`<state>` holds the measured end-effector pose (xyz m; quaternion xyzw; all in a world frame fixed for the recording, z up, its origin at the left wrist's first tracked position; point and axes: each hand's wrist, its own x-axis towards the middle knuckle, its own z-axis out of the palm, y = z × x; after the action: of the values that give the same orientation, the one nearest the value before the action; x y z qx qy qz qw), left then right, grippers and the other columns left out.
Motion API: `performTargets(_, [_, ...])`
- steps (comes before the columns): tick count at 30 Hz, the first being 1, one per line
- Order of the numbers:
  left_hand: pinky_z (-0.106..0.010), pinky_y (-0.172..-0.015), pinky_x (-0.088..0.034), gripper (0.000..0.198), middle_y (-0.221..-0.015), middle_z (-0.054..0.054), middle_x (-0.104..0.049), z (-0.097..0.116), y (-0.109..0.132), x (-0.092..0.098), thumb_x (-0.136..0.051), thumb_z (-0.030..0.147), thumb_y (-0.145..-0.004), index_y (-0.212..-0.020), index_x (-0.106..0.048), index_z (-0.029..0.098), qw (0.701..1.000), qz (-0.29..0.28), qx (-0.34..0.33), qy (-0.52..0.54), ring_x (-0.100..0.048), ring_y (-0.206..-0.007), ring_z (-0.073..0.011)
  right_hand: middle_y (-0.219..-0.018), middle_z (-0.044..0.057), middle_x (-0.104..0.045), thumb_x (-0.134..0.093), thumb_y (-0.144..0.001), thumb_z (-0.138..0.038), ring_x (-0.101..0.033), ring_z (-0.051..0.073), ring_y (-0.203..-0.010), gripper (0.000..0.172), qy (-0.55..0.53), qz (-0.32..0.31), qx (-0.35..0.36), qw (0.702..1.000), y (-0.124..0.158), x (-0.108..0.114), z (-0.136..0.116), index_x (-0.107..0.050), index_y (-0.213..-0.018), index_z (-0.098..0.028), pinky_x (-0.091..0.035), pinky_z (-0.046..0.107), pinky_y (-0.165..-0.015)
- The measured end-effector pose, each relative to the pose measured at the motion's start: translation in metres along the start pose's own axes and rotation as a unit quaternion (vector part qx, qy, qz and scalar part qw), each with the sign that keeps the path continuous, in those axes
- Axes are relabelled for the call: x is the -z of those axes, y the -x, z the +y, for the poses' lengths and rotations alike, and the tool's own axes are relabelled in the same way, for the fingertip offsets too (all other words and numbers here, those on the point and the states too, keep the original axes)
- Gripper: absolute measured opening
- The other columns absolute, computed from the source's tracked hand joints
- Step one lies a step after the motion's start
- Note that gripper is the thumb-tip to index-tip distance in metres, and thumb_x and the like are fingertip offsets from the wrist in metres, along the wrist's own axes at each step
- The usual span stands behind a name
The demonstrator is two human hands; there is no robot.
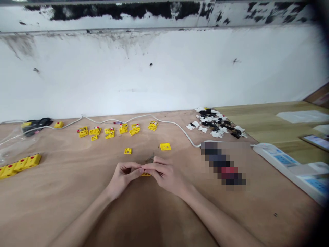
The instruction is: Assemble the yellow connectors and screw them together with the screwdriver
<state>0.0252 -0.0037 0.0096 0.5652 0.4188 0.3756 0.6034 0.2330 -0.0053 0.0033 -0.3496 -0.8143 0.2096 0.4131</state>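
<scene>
My left hand and my right hand meet at the fingertips above the plywood board. A small yellow plastic part shows just below the fingertips, mostly hidden by my fingers. Beyond my hands lie a small yellow perforated square and a larger yellow square. Several yellow parts with red-and-white fittings stand in a loose row farther away. At the left edge lies a line of yellow blocks with red dots.
A white cable runs across the board's far side, and a pile of white and black scraps lies at the far right. A blurred object sits right of my hands, beside a white power strip. A white wall stands behind.
</scene>
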Motion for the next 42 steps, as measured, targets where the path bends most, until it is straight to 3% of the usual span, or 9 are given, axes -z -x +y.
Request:
performTargets(8, [-0.02, -0.048, -0.022, 0.006, -0.053, 0.006, -0.044, 0.005, -0.002, 0.016, -0.071, 0.019, -0.072, -0.07, -0.072, 0.014, 0.976, -0.031, -0.119, -0.181, -0.029, -0.051, -0.0061, -0.084, 0.002, -0.068, -0.055, -0.1, -0.027, -0.063, 0.012, -0.071, 0.021, 0.024, -0.05, -0.001, 0.998, -0.001, -0.004, -0.001, -0.072, -0.113, -0.024, -0.045, 0.024, -0.064])
performTargets(13, [-0.021, -0.05, -0.027, 0.011, -0.057, 0.003, -0.051, 0.002, -0.002, 0.014, -0.07, 0.024, -0.079, -0.077, -0.076, 0.014, 0.979, -0.029, -0.12, -0.161, -0.036, -0.053, -0.007, -0.086, 0.003, -0.07, -0.061, -0.097, -0.032, -0.064, 0.013, -0.072, 0.018, 0.026, -0.052, -0.009, 0.998, -0.002, 0.0, -0.002, -0.07, -0.107, -0.021, -0.045, 0.025, -0.065])
performTargets(17, [-0.023, -0.055, -0.038, 0.023, -0.068, -0.003, -0.066, 0.004, -0.002, 0.009, -0.07, 0.035, -0.084, -0.077, -0.077, 0.014, 0.994, -0.025, -0.075, -0.079, -0.05, -0.059, -0.0107, -0.081, 0.002, -0.067, -0.059, -0.098, -0.033, -0.061, 0.012, -0.068, 0.018, 0.03, -0.035, -0.004, 0.999, -0.001, 0.001, -0.003, -0.072, -0.105, -0.022, -0.045, 0.024, -0.063])
performTargets(20, [-0.023, -0.057, -0.042, 0.026, -0.07, -0.005, -0.068, 0.005, -0.002, 0.006, -0.071, 0.039, -0.085, -0.078, -0.078, 0.015, 0.996, -0.031, -0.051, -0.066, -0.055, -0.062, -0.0127, -0.077, 0.002, -0.063, -0.05, -0.102, -0.027, -0.06, 0.012, -0.066, 0.024, 0.063, -0.018, 0.016, 0.998, 0.001, -0.001, -0.003, -0.074, -0.104, -0.024, -0.044, 0.024, -0.061])
performTargets(25, [-0.022, -0.053, -0.04, 0.024, -0.066, -0.004, -0.066, 0.003, -0.003, 0.01, -0.068, 0.035, -0.086, -0.078, -0.078, 0.015, 0.988, -0.014, -0.093, -0.123, -0.052, -0.058, -0.0114, -0.078, 0.002, -0.064, -0.053, -0.101, -0.033, -0.058, 0.011, -0.063, 0.024, 0.06, -0.021, 0.006, 0.998, 0.0, 0.001, -0.003, -0.073, -0.112, -0.025, -0.043, 0.024, -0.06])
performTargets(29, [-0.021, -0.048, -0.03, 0.015, -0.056, 0.001, -0.054, 0.003, -0.007, 0.021, -0.065, 0.022, -0.085, -0.081, -0.078, 0.018, 0.925, -0.031, -0.213, -0.314, -0.041, -0.05, -0.0082, -0.089, 0.003, -0.068, -0.065, -0.093, -0.042, -0.061, 0.014, -0.068, 0.037, 0.075, -0.095, -0.078, 0.99, -0.005, 0.013, 0.0, -0.065, -0.125, -0.023, -0.044, 0.026, -0.065])
performTargets(32, [-0.022, -0.052, -0.032, 0.014, -0.059, 0.001, -0.056, 0.008, -0.012, 0.028, -0.063, 0.014, -0.081, -0.079, -0.076, 0.019, 0.868, -0.064, -0.271, -0.412, -0.046, -0.052, -0.009, -0.093, 0.002, -0.07, -0.076, -0.081, -0.048, -0.064, 0.017, -0.074, 0.047, 0.108, -0.142, -0.122, 0.976, -0.006, 0.017, 0.005, -0.067, -0.121, -0.025, -0.044, 0.027, -0.067])
performTargets(37, [-0.025, -0.055, -0.029, 0.018, -0.061, 0.002, -0.056, 0.02, -0.02, 0.025, -0.06, 0.009, -0.076, -0.064, -0.067, 0.02, 0.808, -0.135, -0.27, -0.505, -0.05, -0.055, -0.0107, -0.092, 0.0, -0.071, -0.078, -0.081, -0.037, -0.064, 0.016, -0.075, 0.032, 0.084, -0.166, -0.135, 0.973, -0.007, 0.014, 0.009, -0.072, -0.109, -0.026, -0.042, 0.025, -0.066])
performTargets(42, [-0.027, -0.054, -0.028, 0.018, -0.06, 0.002, -0.056, 0.024, -0.026, 0.02, -0.061, 0.012, -0.073, -0.057, -0.059, 0.02, 0.787, -0.153, -0.266, -0.535, -0.052, -0.055, -0.0118, -0.092, 0.001, -0.072, -0.078, -0.08, -0.034, -0.064, 0.016, -0.076, 0.028, 0.081, -0.174, -0.132, 0.972, -0.009, 0.014, 0.008, -0.073, -0.106, -0.025, -0.04, 0.025, -0.065])
